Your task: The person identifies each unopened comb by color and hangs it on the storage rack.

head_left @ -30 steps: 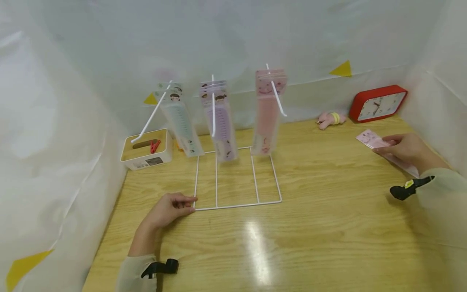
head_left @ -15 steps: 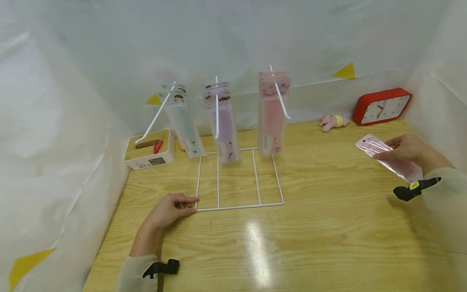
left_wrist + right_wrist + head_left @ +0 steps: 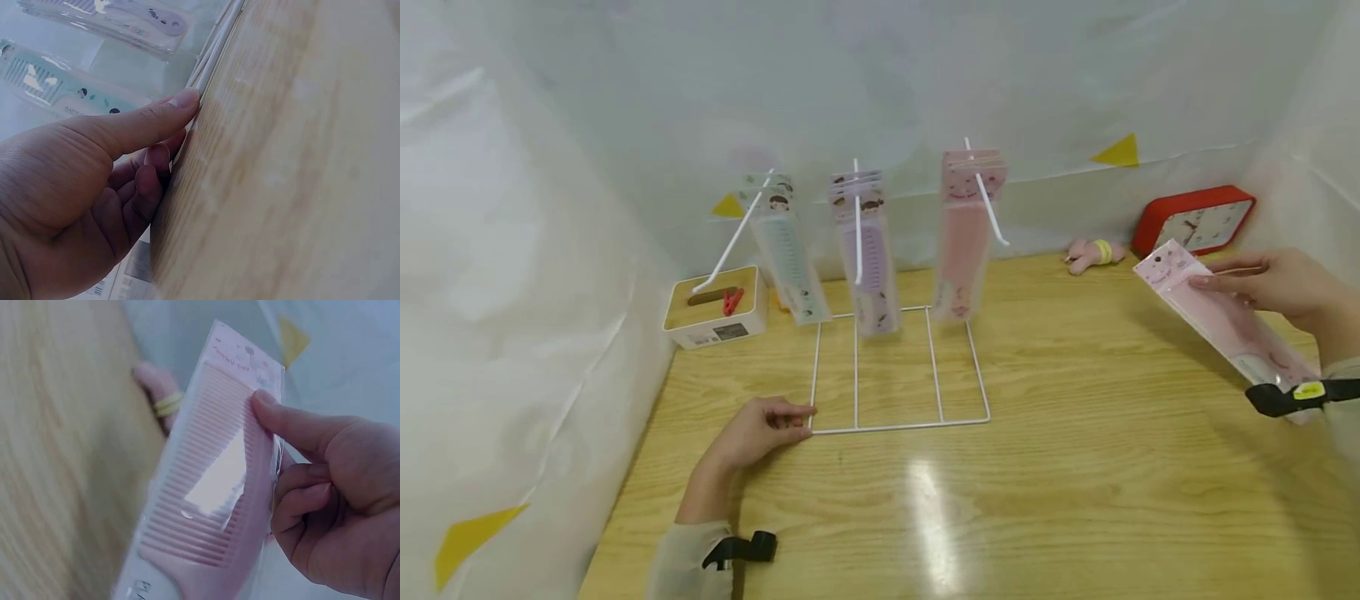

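My right hand (image 3: 1285, 287) pinches a packaged pink comb (image 3: 212, 469) by its edge, thumb on the front near the printed header. The pack is tilted over the table's right side, header up and to the left. My left hand (image 3: 760, 433) holds the near left corner of the white wire display rack (image 3: 898, 427) between thumb and fingers. Packaged combs hang from its three hooks: green combs (image 3: 790, 258) on the left, purple combs (image 3: 871, 258) in the middle, pink combs (image 3: 964, 242) on the right. In the left wrist view my thumb (image 3: 156, 122) lies along the wire.
A white box with a wooden lid (image 3: 715, 321) stands behind the left hand, a red clip (image 3: 732, 301) on it. At the back right are a pink plush toy (image 3: 1093, 254) and a red clock (image 3: 1195, 218). Translucent sheeting (image 3: 535, 250) surrounds the wooden table (image 3: 1075, 483).
My right hand has lifted the pink comb pack off the table and turned its front more into view. The left hand keeps its hold on the rack's corner.
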{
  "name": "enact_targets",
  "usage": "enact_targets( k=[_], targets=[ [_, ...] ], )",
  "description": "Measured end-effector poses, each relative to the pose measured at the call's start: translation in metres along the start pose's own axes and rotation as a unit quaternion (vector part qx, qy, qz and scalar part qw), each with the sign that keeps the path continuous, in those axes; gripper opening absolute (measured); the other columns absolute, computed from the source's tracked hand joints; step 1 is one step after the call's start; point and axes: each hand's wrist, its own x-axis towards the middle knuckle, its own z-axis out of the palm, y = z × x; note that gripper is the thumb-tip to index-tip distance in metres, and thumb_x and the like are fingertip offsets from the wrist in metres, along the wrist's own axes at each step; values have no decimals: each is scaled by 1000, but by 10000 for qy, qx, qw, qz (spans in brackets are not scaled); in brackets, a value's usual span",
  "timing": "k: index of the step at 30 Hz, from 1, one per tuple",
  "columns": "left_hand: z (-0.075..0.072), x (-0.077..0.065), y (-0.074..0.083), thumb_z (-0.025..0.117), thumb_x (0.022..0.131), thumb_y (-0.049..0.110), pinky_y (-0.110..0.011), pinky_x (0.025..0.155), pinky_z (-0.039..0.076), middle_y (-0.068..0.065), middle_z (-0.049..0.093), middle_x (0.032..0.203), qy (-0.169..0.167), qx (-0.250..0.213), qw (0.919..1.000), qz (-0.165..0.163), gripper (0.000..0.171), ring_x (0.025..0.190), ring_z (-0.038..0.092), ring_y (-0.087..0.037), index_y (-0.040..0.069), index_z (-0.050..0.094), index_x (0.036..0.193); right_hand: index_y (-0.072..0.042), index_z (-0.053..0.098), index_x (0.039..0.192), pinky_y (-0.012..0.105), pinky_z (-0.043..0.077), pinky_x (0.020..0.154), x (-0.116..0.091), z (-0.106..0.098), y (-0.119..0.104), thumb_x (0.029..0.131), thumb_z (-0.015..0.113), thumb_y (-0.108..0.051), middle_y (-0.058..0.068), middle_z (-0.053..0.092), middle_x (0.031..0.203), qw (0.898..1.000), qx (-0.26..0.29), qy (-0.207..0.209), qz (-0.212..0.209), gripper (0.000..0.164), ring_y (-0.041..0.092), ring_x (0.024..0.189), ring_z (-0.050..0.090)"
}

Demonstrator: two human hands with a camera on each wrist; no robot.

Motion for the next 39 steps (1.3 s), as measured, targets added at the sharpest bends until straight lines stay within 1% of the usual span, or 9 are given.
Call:
enact_targets(
  k=[2,5,11,15,17,20,23,31,39],
  targets=[
    [1,0,0,79,87,21,-23,62,46,-1,68,87,-22,-8,10000,-10,29,70,53,-10,14,77,115,-53,72,96,17,47,66,-10,-1,-13,92,71,-40,-40,60,87,9996,228,129,-108,13,-14,82,50],
    [1,0,0,79,87,21,-23,62,46,-1,68,88,-53,-21,10000,-27,29,70,53,-11,14,77,115,-47,75,96,16,43,63,-26,1,-32,94,70,-35,-36,63,83,9975,549,381,-248,13,-9,80,50],
    [0,1,0,79,87,19,-23,62,46,-2,68,87,50,-35,10000,63,28,70,53,-10,13,77,114,-40,74,94,30,25,58,-61,13,-81,94,71,-32,-4,35,58,9898,754,986,-701,8,19,58,33],
    [0,2,1,79,87,20,-23,61,46,-1,68,87,5,6,10000,62,29,70,53,-10,13,77,115,-22,78,97,34,21,52,-83,26,-112,93,72,-21,-4,34,55,9796,1032,1202,-1238,7,18,55,31],
    [0,3,1,79,87,21,-23,62,46,-1,68,87,3,26,10000,80,29,70,53,-10,14,77,115,-16,78,97,32,22,48,-92,33,-127,92,72,-14,-9,45,54,9730,1206,1245,-1527,8,14,54,35],
    [0,3,1,79,87,21,-23,61,45,-1,68,87,45,26,9999,117,29,70,53,-10,13,77,114,-10,78,100,16,36,49,-102,46,-149,91,73,-7,-17,67,66,9659,1201,1221,-1942,11,-1,58,54],
    [-1,2,1,79,87,20,-23,61,45,-2,68,86,25,35,9999,132,29,69,53,-9,11,77,114,-2,77,99,10,48,64,-114,60,-170,88,74,-1,-14,76,82,9592,1129,1167,-2314,11,-4,74,68],
    [-1,4,3,78,88,22,-23,63,45,0,67,88,26,60,9999,127,29,71,53,-10,14,77,115,-4,77,94,20,42,55,-136,87,-213,84,77,2,-7,75,75,9481,1284,937,-2754,12,5,60,57],
    [-1,0,2,78,88,20,-22,62,45,-5,69,90,8,16,9999,168,30,70,51,-9,10,76,116,-6,79,99,20,43,62,-128,99,-235,87,77,-8,-5,75,80,9571,1403,529,-2478,12,8,75,55]
  ],
)
